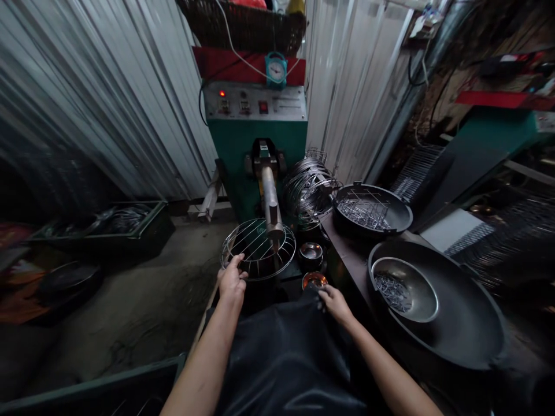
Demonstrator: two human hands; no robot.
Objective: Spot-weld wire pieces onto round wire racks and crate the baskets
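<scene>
My left hand [233,281] is closed on the near-left rim of a round wire rack [288,267], which has parallel wires across it and short wires around its edge. The rack sits under the thick metal arm [269,199] of a green machine. My right hand [335,303] is closed at the edge of a black apron [290,346], just beside a small orange-lit bowl [315,280]. What its fingers hold, if anything, is hidden. Behind that bowl stands a small metal bowl [311,251].
A coil of wire rings [309,188] leans right of the machine [260,127]. Farther right are a black pan [373,222] with wire pieces and a large pan [472,323] holding a metal bowl [427,294] of short pieces. A green bin [147,237] stands left.
</scene>
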